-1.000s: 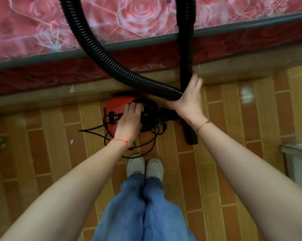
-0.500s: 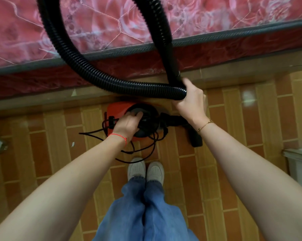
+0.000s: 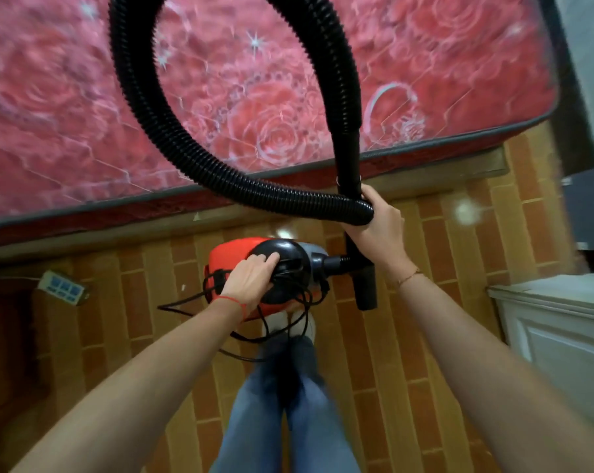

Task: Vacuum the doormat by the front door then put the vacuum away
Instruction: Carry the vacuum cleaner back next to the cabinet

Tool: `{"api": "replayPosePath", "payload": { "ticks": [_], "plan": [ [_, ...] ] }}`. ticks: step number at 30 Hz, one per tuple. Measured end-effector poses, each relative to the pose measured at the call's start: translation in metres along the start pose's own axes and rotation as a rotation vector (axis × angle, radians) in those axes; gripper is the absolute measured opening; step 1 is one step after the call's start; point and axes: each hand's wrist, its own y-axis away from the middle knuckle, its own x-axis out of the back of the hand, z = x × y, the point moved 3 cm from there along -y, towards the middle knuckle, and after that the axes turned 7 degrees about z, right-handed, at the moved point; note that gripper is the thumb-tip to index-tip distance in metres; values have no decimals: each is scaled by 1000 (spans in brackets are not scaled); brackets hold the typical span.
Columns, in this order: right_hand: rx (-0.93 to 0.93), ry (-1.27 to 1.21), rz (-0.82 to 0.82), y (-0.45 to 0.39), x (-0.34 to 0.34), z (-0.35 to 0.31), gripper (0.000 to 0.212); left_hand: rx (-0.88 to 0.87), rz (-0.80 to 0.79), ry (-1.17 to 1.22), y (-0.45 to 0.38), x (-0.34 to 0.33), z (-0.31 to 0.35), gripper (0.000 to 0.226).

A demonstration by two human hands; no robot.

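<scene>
1. Left hand (image 3: 251, 278) lies palm down on top of the vacuum (image 3: 254, 268), fingers curled over the black dome, gripping it; arm reaches forward from lower left, red string on the wrist.
2. Right hand (image 3: 377, 223) is closed round the hose (image 3: 172, 138) and the tube (image 3: 350, 158) together, thumb on top, arm stretched from lower right, thin bracelet on the wrist.
3. Vacuum: red body, black top, held above the floor (image 3: 425, 336), just in front of the bed (image 3: 84, 97) edge.
4. Hose makes a big loop up from the right hand over the bed and comes back down as the rigid tube; tube end hangs just right of the vacuum.
5. Cord (image 3: 254, 336) dangles in loose loops under the vacuum.
6. Power strip (image 3: 61, 285) on the floor left of the vacuum, near the bed.
7. White cabinet (image 3: 562, 336) well right of the vacuum.
8. Jeans (image 3: 282, 404) and white shoes below the vacuum, blurred.
</scene>
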Motion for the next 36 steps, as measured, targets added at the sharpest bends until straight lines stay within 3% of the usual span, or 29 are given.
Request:
{"api": "replayPosePath", "payload": {
  "ticks": [6, 13, 23, 36],
  "plan": [
    [-15, -146, 70, 49, 98, -74, 41, -72, 24, -6, 69, 87, 37, 38],
    [-25, -161, 151, 101, 168, -117, 44, -139, 31, -55, 120, 139, 67, 38],
    [-94, -218, 337, 158, 231, -122, 45, -308, 12, -175, 135, 177, 103, 43],
    [-273, -249, 587, 210, 277, -95, 42, -609, -51, -286, 97, 204, 161, 51]
  ]
}}
